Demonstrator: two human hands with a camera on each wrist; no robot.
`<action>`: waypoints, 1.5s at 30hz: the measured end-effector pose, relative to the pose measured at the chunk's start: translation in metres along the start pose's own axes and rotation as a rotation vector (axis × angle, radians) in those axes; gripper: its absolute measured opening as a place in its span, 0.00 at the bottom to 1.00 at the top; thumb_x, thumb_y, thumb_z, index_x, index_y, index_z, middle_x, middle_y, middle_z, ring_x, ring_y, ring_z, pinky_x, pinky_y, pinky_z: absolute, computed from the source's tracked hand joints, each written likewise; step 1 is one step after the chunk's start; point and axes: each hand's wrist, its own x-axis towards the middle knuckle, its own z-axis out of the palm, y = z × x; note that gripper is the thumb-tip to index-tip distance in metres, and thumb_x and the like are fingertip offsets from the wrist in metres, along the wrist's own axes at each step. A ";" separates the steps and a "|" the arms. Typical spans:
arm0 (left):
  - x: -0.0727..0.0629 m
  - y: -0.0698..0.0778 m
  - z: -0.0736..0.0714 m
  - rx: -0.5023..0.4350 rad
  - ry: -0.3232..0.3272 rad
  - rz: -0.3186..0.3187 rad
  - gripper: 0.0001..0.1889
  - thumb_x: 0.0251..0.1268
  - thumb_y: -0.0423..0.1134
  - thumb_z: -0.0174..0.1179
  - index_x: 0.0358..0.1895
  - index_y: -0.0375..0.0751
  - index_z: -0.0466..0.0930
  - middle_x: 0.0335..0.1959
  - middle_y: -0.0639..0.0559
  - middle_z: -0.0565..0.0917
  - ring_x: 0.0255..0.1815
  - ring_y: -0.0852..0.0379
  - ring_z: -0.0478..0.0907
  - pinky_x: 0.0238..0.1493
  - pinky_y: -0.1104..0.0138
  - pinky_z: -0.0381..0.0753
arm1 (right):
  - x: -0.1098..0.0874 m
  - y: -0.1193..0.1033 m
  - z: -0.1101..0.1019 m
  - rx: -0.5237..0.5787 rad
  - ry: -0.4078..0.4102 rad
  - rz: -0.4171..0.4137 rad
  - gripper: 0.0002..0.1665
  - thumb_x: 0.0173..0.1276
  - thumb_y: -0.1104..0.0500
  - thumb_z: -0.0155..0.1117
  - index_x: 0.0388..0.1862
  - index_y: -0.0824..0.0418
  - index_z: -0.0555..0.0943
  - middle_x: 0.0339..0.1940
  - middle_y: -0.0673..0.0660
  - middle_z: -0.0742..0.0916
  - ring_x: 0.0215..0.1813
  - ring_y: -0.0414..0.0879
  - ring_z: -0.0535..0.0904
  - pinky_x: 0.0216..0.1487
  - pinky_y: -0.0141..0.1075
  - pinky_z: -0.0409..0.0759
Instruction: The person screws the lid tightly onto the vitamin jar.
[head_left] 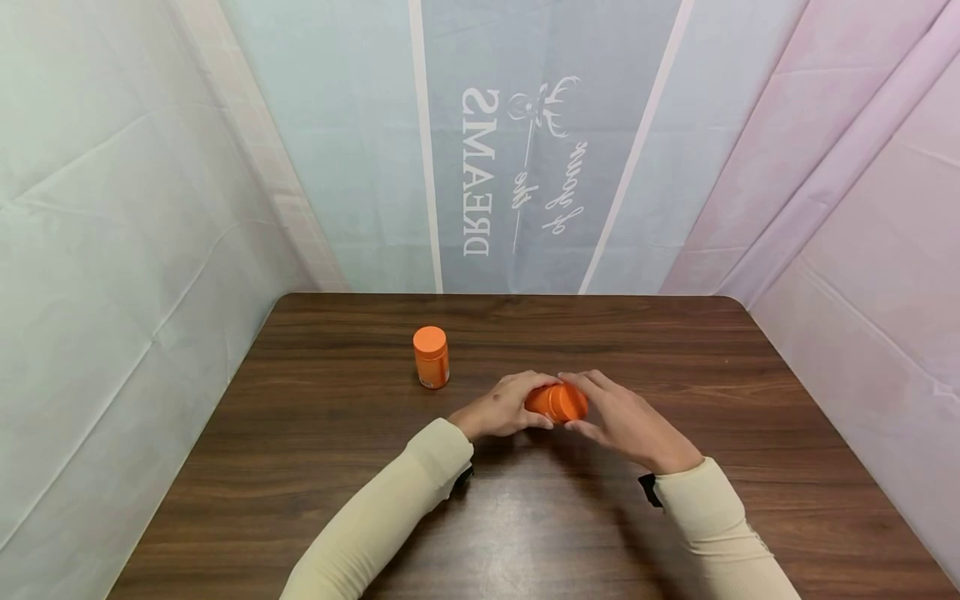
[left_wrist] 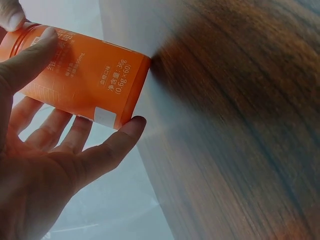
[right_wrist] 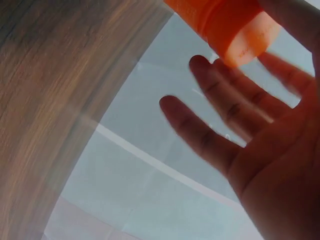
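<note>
My left hand (head_left: 504, 407) grips an orange vitamin bottle (left_wrist: 85, 75) by its body, with the thumb across the printed label and the other fingers under it. The bottle is tilted on its side above the table, its orange cap (head_left: 573, 402) toward my right hand (head_left: 633, 423). The right thumb and index finger are at opposite sides of that cap. In the right wrist view the other fingers (right_wrist: 205, 140) are spread and away from the bottle. A second orange bottle (head_left: 431, 360) stands upright with its cap on, farther back and to the left.
The dark wood-grain table (head_left: 322, 467) has rounded far corners. Behind it hangs a fabric backdrop (head_left: 382, 150) with mirrored white lettering. Pale cloth walls (head_left: 112, 250) rise along both sides.
</note>
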 end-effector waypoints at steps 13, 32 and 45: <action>0.002 -0.003 0.001 -0.010 0.008 0.006 0.33 0.59 0.41 0.73 0.68 0.43 0.72 0.57 0.48 0.79 0.51 0.57 0.76 0.54 0.68 0.75 | 0.000 0.004 0.006 -0.005 0.059 -0.092 0.32 0.63 0.62 0.74 0.64 0.70 0.74 0.49 0.60 0.80 0.40 0.45 0.80 0.38 0.38 0.82; 0.005 -0.002 0.007 -0.026 0.010 -0.025 0.32 0.61 0.41 0.71 0.69 0.43 0.70 0.57 0.48 0.77 0.52 0.58 0.74 0.54 0.68 0.75 | 0.001 0.004 0.009 -0.025 0.063 -0.034 0.32 0.64 0.61 0.74 0.63 0.74 0.73 0.46 0.64 0.81 0.38 0.48 0.80 0.36 0.38 0.82; 0.005 0.000 0.009 -0.030 0.035 -0.041 0.32 0.60 0.40 0.72 0.68 0.43 0.71 0.56 0.48 0.77 0.50 0.58 0.75 0.54 0.68 0.76 | 0.001 0.003 0.010 -0.039 0.070 -0.035 0.32 0.64 0.63 0.73 0.62 0.75 0.73 0.46 0.65 0.81 0.36 0.46 0.78 0.35 0.38 0.81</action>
